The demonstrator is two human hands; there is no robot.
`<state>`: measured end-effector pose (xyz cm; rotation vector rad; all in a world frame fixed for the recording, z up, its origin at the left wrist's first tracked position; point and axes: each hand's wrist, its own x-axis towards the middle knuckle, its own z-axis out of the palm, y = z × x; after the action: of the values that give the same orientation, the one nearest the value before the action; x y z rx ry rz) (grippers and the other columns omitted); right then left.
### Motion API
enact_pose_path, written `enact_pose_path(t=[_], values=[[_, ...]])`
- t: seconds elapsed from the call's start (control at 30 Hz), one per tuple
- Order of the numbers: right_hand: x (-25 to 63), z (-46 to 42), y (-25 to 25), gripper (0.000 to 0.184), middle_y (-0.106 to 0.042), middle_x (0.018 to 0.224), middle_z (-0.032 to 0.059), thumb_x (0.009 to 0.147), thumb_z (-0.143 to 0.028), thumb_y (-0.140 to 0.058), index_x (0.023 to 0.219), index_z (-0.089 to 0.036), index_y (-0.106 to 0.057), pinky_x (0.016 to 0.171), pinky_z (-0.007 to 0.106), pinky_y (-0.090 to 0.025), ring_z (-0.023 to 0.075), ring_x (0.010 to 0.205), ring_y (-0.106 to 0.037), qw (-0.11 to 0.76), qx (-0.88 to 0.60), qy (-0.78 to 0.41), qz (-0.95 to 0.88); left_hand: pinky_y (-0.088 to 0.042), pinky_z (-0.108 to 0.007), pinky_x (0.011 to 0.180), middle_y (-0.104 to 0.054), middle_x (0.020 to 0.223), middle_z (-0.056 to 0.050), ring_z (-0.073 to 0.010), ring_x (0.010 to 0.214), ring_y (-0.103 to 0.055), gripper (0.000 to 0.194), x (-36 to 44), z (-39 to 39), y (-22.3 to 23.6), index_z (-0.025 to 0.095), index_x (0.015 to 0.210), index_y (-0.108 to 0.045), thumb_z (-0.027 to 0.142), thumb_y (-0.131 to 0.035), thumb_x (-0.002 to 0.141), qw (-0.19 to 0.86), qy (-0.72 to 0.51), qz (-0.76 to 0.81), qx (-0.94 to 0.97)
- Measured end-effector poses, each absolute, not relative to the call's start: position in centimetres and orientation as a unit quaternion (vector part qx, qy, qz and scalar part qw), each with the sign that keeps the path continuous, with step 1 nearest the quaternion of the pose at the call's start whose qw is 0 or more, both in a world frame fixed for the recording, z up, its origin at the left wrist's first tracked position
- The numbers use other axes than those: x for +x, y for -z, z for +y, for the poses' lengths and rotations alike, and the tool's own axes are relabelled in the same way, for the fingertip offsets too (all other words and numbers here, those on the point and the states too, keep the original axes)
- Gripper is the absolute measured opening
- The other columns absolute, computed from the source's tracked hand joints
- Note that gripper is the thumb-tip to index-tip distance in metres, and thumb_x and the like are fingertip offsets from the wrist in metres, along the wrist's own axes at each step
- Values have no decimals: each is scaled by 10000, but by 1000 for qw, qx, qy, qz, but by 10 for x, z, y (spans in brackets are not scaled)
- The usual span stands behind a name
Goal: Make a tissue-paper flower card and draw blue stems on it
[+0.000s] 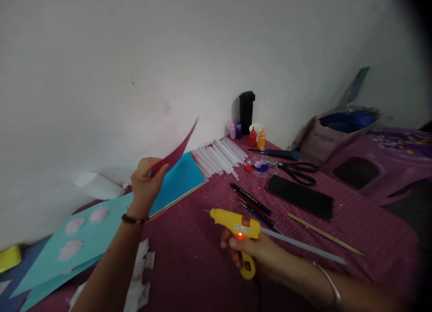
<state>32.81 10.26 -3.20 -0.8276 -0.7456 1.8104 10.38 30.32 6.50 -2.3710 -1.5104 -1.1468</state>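
Pinched in my left hand (146, 181) is a thin dark red sheet (178, 151), curving up to the right above the table. My right hand (245, 249) grips a yellow hot glue gun (232, 221), its nozzle pointing left and a red light glowing on its side. A long translucent glue stick (303, 244) extends from behind the gun toward the right. Below and behind my left hand lies a stack of sheets with a blue one (185, 177) on top. The red sheet and the glue gun are apart.
Many white paper strips (221, 157) lie at the back. Nearby are pens (251, 198), scissors (299, 171), a cutter (278, 153), a phone (300, 197), a wooden stick (324, 233), paint bottles (261, 139) and a black flask (246, 113). Turquoise sheets (50, 262) with pink shapes lie left.
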Motion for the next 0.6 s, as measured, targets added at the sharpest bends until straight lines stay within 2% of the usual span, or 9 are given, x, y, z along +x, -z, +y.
enact_pose_path(t=[0.07,0.1,0.17,0.27,0.3,0.37,0.47,0.53,0.6], values=[[351,74,13,313,-619,862,31,732,-403,-718,901,-177,-585,495,199,-398,57,539,-515,510,-295,-721,-366,-481,-305,835,-657,971,-40,-162,916,-611,197,92,257,-74,192,962,-603,348,-554,853,-83,416,-433,-795],[365,56,5,296,-611,889,35,762,-401,-707,931,-190,-585,509,205,-401,59,555,-516,517,-272,-707,-399,-478,-316,870,-668,986,-38,-166,948,-618,148,86,232,-71,204,910,-606,327,-571,836,-119,403,-411,-809],[393,21,-8,268,-593,943,48,812,-408,-672,982,-222,-582,520,222,-395,71,586,-512,516,-250,-690,-442,-480,-326,888,-676,1040,-56,-187,1017,-613,101,74,183,-48,219,872,-619,280,-585,799,-179,336,-387,-840],[421,-18,-14,242,-581,948,45,837,-415,-644,1002,-253,-573,492,220,-369,67,558,-475,519,-261,-671,-461,-497,-337,877,-698,1023,-80,-201,1010,-627,157,55,119,7,228,824,-644,238,-491,789,-239,216,-378,-868],[425,-24,-13,235,-584,935,41,834,-409,-646,993,-252,-572,478,215,-358,63,543,-468,521,-281,-663,-458,-500,-341,878,-697,1047,-92,-210,1025,-625,179,50,100,25,220,826,-654,208,-486,765,-241,174,-389,-872],[426,-28,-2,230,-596,910,36,817,-389,-660,959,-231,-573,461,204,-343,57,522,-468,514,-345,-646,-447,-477,-382,943,-651,1208,-100,-237,1140,-581,355,41,67,48,223,986,-683,121,-473,719,-217,45,-415,-882],[420,-14,24,260,-613,833,34,778,-396,-656,914,-186,-582,451,203,-331,64,500,-459,446,-481,-610,-444,-444,-469,986,-566,1348,-61,-248,1202,-550,672,35,30,50,303,1283,-554,-1,-335,724,-136,-98,-463,-870],[416,4,39,288,-528,608,-24,759,-430,-622,880,-171,-590,430,215,-316,89,452,-430,360,-571,-556,-484,-451,-486,968,-597,1310,-61,-246,1155,-584,754,38,12,36,304,1346,-483,-47,-261,717,-91,-112,-497,-856],[408,25,46,298,-500,581,-41,790,-401,-575,980,-173,-596,463,230,-337,113,482,-450,318,-610,-440,-578,-449,-467,978,-609,1291,-78,-245,1150,-585,732,45,-4,21,268,1356,-477,-42,-272,725,-70,-82,-511,-853]])
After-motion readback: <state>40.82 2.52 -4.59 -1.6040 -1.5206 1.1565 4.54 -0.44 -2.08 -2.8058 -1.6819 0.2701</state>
